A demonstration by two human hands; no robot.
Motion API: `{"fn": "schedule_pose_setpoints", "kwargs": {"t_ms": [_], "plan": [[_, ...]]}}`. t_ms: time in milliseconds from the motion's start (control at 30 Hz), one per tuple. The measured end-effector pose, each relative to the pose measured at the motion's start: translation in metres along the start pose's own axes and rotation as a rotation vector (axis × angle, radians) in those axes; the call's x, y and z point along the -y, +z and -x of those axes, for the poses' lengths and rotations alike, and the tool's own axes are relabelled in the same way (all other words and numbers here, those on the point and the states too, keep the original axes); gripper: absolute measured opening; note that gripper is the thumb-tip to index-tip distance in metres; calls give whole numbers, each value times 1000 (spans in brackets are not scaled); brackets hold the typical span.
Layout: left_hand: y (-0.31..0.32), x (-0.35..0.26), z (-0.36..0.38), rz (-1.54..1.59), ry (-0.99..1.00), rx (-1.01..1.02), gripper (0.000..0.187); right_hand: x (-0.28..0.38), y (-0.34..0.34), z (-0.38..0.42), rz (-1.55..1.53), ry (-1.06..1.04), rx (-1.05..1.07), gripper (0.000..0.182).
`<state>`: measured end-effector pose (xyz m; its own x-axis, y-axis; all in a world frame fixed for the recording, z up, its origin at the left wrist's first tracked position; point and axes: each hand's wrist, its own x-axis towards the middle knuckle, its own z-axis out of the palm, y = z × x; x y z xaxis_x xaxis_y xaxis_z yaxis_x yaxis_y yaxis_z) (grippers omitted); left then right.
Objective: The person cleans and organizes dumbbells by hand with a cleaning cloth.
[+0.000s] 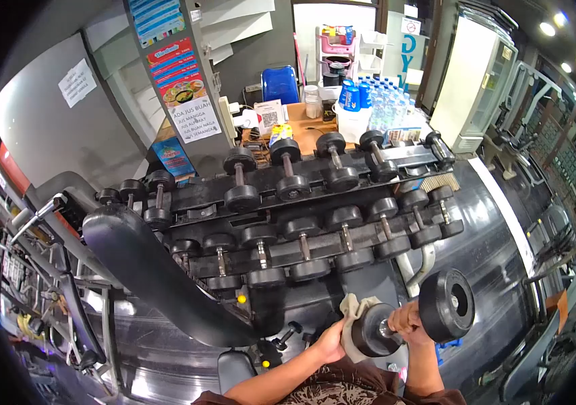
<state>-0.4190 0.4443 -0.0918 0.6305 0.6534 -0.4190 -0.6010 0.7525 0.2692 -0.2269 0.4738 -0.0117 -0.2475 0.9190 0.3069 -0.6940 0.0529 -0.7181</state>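
A black dumbbell (446, 305) is held up in front of my body at the lower right. My right hand (406, 322) is wrapped round its metal handle, between the two round heads. My left hand (332, 342) presses a pale cloth (350, 331) against the outer face of the left head. The cloth folds up over that head's edge, and part of my left hand's fingers is hidden behind it. Just beyond stands a two-tier rack (274, 229) with several black dumbbells on each tier.
A black padded bench (156, 270) slants across the left. Behind the rack are a wooden desk (311, 138), water bottles (386, 101), a blue chair (280, 84) and a pillar with posters (180, 81). A white fridge (470, 81) and gym machines stand right.
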Motion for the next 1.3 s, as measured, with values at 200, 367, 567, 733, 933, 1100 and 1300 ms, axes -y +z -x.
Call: {"fn": "schedule_pose_setpoints", "kwargs": {"t_ms": [200, 367, 567, 733, 933, 1100, 1300], "plan": [[-15, -47, 18, 1, -39, -44, 56, 17, -29, -67, -85, -39, -48, 27], [-18, -110, -36, 84, 76, -88, 52, -2, -93, -125, -64, -77, -105, 22], [23, -145, -157, -14, -20, -295, 49, -4, -131, -201, -179, 11, -56, 23], [27, -165, -188, 28, -76, -235, 49, -4, -169, -255, -142, 24, -182, 24], [30, -205, -164, 31, 6, -124, 55, -3, -202, -291, -244, 67, -308, 23], [20, -246, -173, 195, 79, -195, 53, -18, -219, -308, -205, 101, -310, 23], [0, -233, -217, 59, -16, -327, 51, -39, -208, -318, -267, 236, -299, 16]]}}
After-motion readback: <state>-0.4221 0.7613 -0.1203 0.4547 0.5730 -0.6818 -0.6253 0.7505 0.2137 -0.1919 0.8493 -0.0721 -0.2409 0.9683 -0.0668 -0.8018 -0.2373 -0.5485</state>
